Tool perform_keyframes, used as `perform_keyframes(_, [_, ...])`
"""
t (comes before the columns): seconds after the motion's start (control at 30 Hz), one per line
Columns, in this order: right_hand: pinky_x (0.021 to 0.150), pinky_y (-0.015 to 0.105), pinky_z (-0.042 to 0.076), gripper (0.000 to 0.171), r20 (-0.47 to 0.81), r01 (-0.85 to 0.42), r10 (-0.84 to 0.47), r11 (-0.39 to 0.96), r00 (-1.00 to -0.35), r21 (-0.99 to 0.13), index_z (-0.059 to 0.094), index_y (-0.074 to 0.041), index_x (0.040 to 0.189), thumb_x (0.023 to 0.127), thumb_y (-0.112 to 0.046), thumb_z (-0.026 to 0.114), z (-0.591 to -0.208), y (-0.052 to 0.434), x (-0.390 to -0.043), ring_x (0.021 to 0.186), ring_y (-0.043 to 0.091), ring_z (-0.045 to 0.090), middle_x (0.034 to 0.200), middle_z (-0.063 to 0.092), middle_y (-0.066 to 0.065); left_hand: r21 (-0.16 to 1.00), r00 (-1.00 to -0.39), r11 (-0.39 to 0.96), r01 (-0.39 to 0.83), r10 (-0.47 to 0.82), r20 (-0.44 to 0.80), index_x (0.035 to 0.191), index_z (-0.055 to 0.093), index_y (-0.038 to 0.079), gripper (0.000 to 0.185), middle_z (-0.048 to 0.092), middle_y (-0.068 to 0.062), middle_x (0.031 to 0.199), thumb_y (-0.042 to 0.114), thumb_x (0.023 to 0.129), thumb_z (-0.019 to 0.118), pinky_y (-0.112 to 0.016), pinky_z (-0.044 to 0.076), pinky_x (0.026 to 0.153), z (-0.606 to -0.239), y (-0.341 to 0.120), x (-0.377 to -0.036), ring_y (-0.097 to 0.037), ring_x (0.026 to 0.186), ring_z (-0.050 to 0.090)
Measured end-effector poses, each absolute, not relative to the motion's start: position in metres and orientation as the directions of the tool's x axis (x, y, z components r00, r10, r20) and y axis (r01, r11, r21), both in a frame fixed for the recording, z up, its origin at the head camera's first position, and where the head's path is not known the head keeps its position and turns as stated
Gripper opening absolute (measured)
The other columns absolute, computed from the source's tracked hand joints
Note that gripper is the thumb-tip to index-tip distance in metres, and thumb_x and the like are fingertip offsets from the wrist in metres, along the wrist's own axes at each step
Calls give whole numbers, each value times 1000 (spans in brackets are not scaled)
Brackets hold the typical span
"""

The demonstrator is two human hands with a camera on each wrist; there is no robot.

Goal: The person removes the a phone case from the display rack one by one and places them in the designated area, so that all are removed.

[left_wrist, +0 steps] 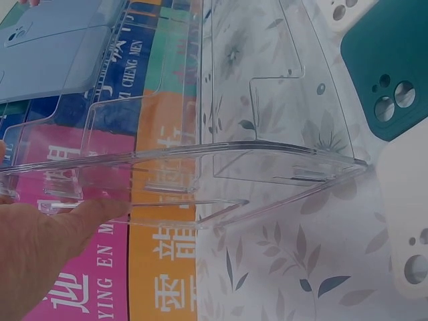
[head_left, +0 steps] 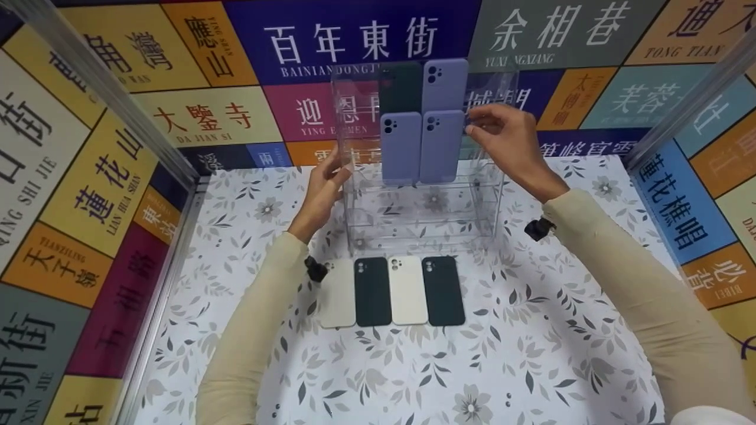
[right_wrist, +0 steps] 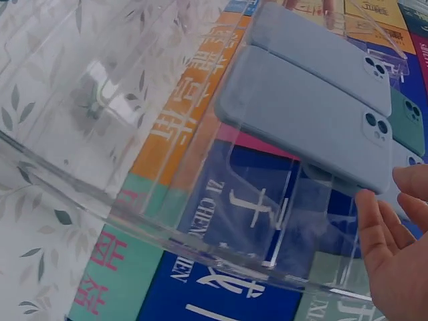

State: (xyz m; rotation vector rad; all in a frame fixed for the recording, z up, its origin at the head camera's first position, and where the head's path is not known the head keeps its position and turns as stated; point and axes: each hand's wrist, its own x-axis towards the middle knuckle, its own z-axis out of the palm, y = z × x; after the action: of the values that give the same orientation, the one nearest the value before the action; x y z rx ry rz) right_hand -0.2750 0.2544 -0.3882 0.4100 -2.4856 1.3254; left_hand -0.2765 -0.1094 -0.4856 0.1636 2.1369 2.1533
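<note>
Four phone cases [head_left: 390, 290] before display rack [head_left: 425, 218]

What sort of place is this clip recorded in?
Probably a staged tabletop booth, not a real shop: a floral tablecloth, walls of street-name panels, and a clear display rack with phone cases.
</note>
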Motion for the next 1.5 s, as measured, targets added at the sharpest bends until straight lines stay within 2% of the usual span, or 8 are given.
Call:
perform_keyframes(0.13, [95, 24, 57, 30, 403, -410, -146, 571, -903, -711, 79, -6, 134, 104, -8, 77, -384, 247, -278, 109, 22, 72, 127, 75, 14, 1000, -990, -5, -1, 142, 0, 176, 31, 21, 68, 53, -18, 162, 20, 114, 60, -71, 44, 116, -485, -110, -276, -36, 149, 54])
perform_keyframes(0.3, [95, 21, 57, 34, 373, -389, -153, 576, -915, -719, 77, -4, 136, 102, -5, 78, -384, 242, -282, 115, 28, 71, 134, 73, 15, 1000, -990, -19, 2, 141, 5, 174, 35, 22, 67, 55, -15, 160, 18, 112, 60, -68, 48, 114, -484, -109, -277, -36, 147, 54])
perform_keyframes(0.5, [93, 18, 55, 36, 388, -394, -141, 579, -911, -714, 76, -3, 139, 102, -2, 77, -387, 241, -285, 115, 31, 72, 134, 74, 16, 1000, -990, -28, 9, 142, 13, 174, 35, 19, 68, 52, -22, 161, 17, 111, 60, -65, 51, 112, -485, -108, -278, -35, 144, 54])
perform_keyframes(0.63, [90, 17, 54, 33, 404, -396, -123, 580, -907, -712, 77, -3, 135, 102, 0, 76, -389, 241, -285, 109, 27, 72, 127, 76, 17, 1000, -990, -21, 17, 139, 20, 174, 35, 19, 67, 53, -21, 160, 17, 112, 59, -65, 51, 112, -484, -107, -278, -34, 145, 54])
perform_keyframes(0.87, [88, 19, 57, 21, 436, -404, -81, 555, -896, -727, 80, -3, 123, 103, -1, 76, -391, 240, -280, 97, 12, 70, 113, 78, 14, 1000, -990, -3, 14, 141, 14, 175, 34, 22, 67, 56, -14, 158, 18, 112, 59, -67, 49, 114, -484, -108, -277, -32, 146, 54])
perform_keyframes(1.07, [89, 23, 60, 19, 459, -419, -55, 515, -887, -748, 81, -3, 120, 102, 0, 77, -384, 242, -274, 98, 17, 73, 110, 78, 13, 1000, -988, 6, 24, 152, 23, 176, 30, 23, 68, 56, -13, 158, 21, 114, 59, -69, 47, 115, -485, -109, -276, -32, 147, 55])
perform_keyframes(1.2, [91, 24, 61, 21, 456, -401, -5, 482, -890, -779, 81, -5, 122, 102, -1, 78, -376, 245, -268, 99, 15, 72, 110, 77, 12, 999, -988, 15, 35, 154, 32, 175, 32, 27, 68, 55, -11, 161, 23, 114, 60, -69, 47, 115, -486, -109, -275, -31, 148, 54])
perform_keyframes(1.5, [89, 24, 60, 22, 437, -372, 47, 449, -898, -812, 80, -5, 123, 101, -3, 80, -376, 256, -252, 97, 16, 71, 110, 76, 11, 998, -987, 41, 47, 152, 40, 176, 31, 26, 68, 54, -13, 161, 27, 114, 59, -68, 47, 115, -486, -108, -275, -32, 150, 53])
